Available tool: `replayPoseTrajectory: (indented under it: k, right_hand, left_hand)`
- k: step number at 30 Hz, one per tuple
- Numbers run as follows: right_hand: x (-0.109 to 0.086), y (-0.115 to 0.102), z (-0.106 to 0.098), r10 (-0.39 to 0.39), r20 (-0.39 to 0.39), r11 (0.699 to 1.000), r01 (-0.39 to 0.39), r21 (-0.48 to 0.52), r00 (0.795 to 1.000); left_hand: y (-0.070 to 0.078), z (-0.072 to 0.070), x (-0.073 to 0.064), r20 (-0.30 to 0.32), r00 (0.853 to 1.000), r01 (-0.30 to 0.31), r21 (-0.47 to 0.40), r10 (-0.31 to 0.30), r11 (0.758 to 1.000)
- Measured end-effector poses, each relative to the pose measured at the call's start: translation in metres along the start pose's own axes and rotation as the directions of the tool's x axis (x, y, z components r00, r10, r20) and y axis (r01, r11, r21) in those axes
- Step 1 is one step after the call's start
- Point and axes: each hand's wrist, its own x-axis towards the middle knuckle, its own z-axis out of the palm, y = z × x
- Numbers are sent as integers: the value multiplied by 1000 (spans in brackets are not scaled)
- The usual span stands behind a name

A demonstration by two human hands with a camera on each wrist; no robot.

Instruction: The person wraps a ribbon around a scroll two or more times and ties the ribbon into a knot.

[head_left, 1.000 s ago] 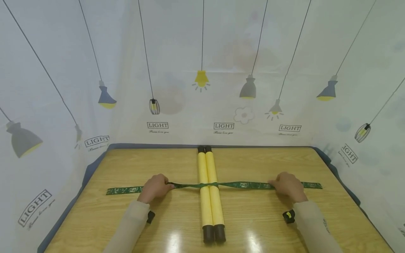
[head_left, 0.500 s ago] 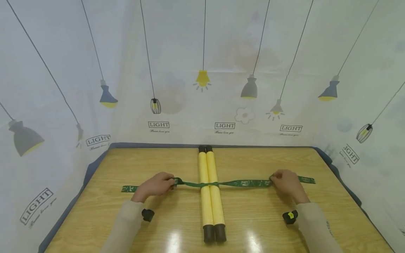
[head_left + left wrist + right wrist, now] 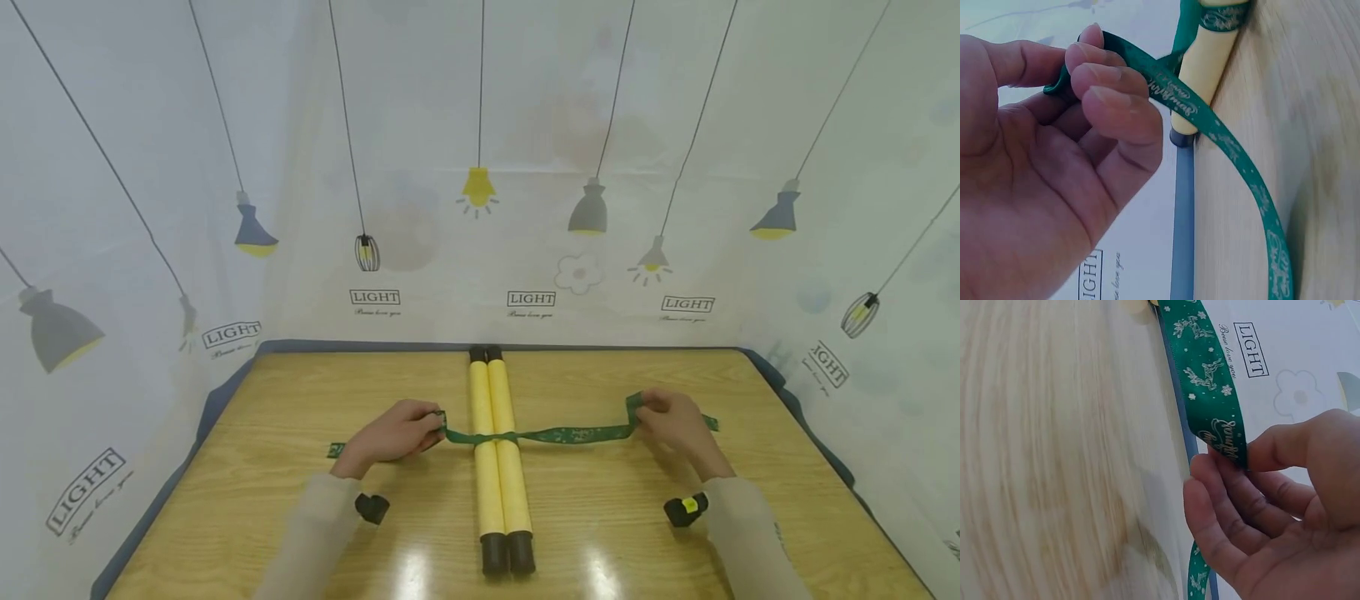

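Observation:
Two yellow sticks with black end caps (image 3: 491,492) lie side by side, pointing away from me, at the middle of the table. A green ribbon (image 3: 577,435) with pale Christmas print crosses them and is wrapped about their middle, where it looks knotted. My left hand (image 3: 393,431) pinches the ribbon just left of the sticks; in the left wrist view its tail (image 3: 1229,147) curves away below the fingers. Out to the right, my right hand (image 3: 675,417) pinches the other side, raising a fold (image 3: 1219,434) between thumb and fingers. Both ribbon ends trail beyond the hands.
The wooden table (image 3: 300,392) has a blue edge along its back and sides. White sheeting (image 3: 450,83) printed with hanging lamps rises behind it and on both sides. A small black device (image 3: 684,510) is worn at each wrist.
My left hand has moved right, closer to the sticks, drawing its ribbon tail along. My right hand has risen slightly and lifted its part of the ribbon. The sticks have stayed put.

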Motion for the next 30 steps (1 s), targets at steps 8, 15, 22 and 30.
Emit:
replayPoseTrajectory:
  k: [8, 15, 22, 30]
  right_hand:
    - [5, -8, 7, -26, 6, 996, 26, 87, 1000]
    - [10, -21, 10, -92, 48, 984, 84, 156, 995]
    - [16, -35, 16, -163, 45, 984, 159, 82, 986]
    - [26, -54, 26, -194, 69, 979, 188, 84, 979]
  left_hand:
    - [11, 9, 12, 7, 999, -40, -28, 40, 999]
    - [24, 14, 18, -12, 999, -46, -15, 46, 999]
    - [34, 18, 22, -32, 999, -42, -32, 41, 999]
    - [36, 21, 26, -48, 996, -74, -78, 71, 994]
